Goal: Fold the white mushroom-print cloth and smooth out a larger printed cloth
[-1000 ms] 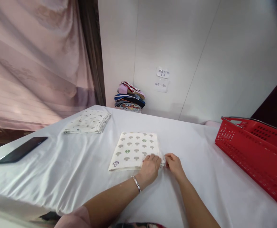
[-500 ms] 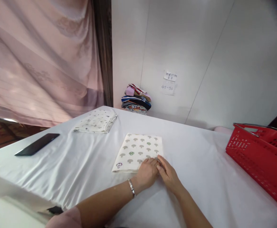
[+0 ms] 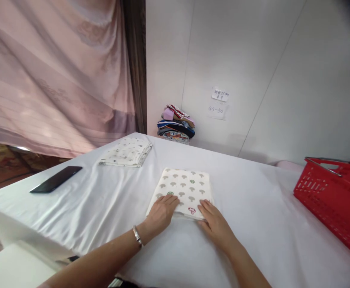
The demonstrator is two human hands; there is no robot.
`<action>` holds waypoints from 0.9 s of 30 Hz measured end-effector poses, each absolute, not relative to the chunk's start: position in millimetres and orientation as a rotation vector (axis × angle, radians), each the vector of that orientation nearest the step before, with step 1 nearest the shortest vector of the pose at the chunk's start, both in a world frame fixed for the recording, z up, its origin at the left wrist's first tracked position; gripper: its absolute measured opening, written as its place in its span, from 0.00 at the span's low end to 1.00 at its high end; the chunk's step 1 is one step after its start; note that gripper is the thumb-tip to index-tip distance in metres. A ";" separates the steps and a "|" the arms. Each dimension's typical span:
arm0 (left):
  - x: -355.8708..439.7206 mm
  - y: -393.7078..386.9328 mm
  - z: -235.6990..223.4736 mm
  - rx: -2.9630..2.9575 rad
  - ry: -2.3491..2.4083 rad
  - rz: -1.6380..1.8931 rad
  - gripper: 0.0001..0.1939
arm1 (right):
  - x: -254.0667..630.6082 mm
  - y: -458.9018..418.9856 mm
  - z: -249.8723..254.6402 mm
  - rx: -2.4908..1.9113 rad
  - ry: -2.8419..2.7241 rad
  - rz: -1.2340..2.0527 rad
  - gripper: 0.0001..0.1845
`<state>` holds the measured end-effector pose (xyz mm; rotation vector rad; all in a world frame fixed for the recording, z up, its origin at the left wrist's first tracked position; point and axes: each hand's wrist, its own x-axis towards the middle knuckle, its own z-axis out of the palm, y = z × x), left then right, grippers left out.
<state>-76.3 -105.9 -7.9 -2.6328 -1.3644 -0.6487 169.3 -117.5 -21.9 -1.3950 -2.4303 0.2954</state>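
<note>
A white cloth with grey, green and red mushroom prints point(image 3: 187, 186) lies folded into a flat rectangle in front of me. My left hand point(image 3: 161, 212), with a silver bracelet at the wrist, rests flat on its near left part, fingers stretched out. At the near right corner is my right hand point(image 3: 215, 222); its fingers lie on top of the cloth and its thumb is by the front edge. Both hands are open and touch the cloth. Farther back on the left lies a second folded white cloth with small dark prints point(image 3: 125, 152).
A white sheet covers the table point(image 3: 253, 208). On the left is a black flat device point(image 3: 56, 179); on the right stands a red plastic basket point(image 3: 333, 204). Folded clothes point(image 3: 176, 124) are stacked beyond the table by the wall, near paper notes point(image 3: 218, 104). A pink curtain point(image 3: 57, 72) hangs left.
My left hand has moved left, away from my right hand, uncovering a red mushroom print. My right hand now lies at the cloth's right corner. The view has shifted slightly.
</note>
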 end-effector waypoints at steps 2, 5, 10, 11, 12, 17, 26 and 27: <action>-86.7 -107.4 -10.4 -2.617 -1.338 -0.663 0.21 | 169.8 -116.6 -25.0 -1.398 -2.477 0.260 0.27; -101.1 -110.2 -11.8 -2.612 -1.313 -0.679 0.22 | 170.4 -116.6 -27.5 -1.418 -2.507 0.234 0.28; -126.5 -116.0 -6.3 -2.746 -1.298 -0.722 0.27 | 167.4 -122.4 -16.0 -1.497 -2.495 0.285 0.28; -131.1 -116.1 -4.5 -2.786 -1.299 -0.743 0.27 | 165.7 -123.7 -10.2 -1.514 -2.485 0.306 0.28; -135.1 -115.5 -2.6 -2.817 -1.316 -0.771 0.26 | 163.4 -124.6 -3.4 -1.527 -2.473 0.329 0.27; -132.8 -97.8 12.1 -2.791 -1.499 -0.905 0.19 | 142.1 -111.6 30.4 -1.496 -2.397 0.370 0.23; -89.2 -15.2 23.8 -2.722 -1.517 -0.594 0.22 | 104.0 -24.5 21.4 -1.540 -2.395 0.244 0.31; -88.1 -5.0 17.1 -2.672 -1.588 -0.552 0.23 | 106.0 -14.3 16.7 -1.594 -2.390 0.236 0.32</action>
